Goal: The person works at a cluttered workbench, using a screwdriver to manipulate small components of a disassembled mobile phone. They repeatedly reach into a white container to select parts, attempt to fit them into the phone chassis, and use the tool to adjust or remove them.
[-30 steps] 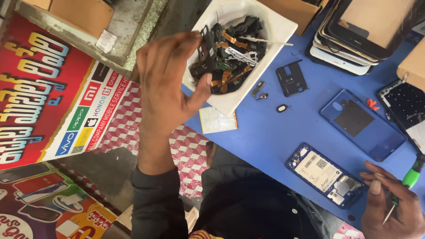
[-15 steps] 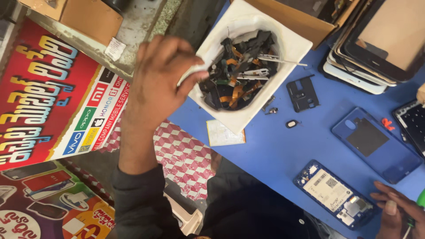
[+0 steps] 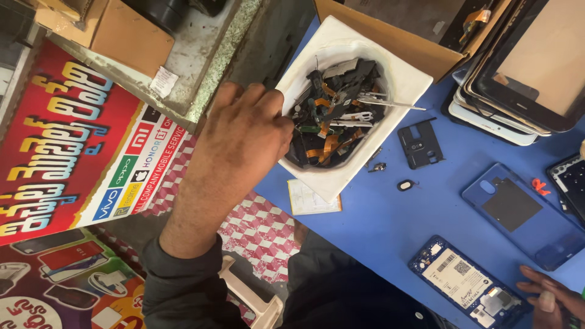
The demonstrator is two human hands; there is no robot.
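A: Where's your left hand rn?

B: At the near-left rim of the white square bowl, the one packed w/ small phone parts (flex cables, black bits, metal strips). My fingers are curled down over the rim into the pile. Can't tell if I've got anything pinched; the back of my hand hides the tips.

A: So the grip's shut or not?

B: Half curled, not a fist, not spread. Touching the rim & prob the parts just inside, but that's all I can see.

A: Tips for picking out of that mess?

B: I'd say go slow, use 2 fingertips, lift one piece straight up so the orange flex strips don't snag & drag others out. The bowl sits at the worktop edge, so no pushing on the near rim, or it might tip.

A: And the right hand?

B: Far right, near corner, mostly out of frame. It's just beside the opened blue phone; fingers look loosely bent. Whether it holds sth, can't tell. The blue back cover lies a bit farther off.
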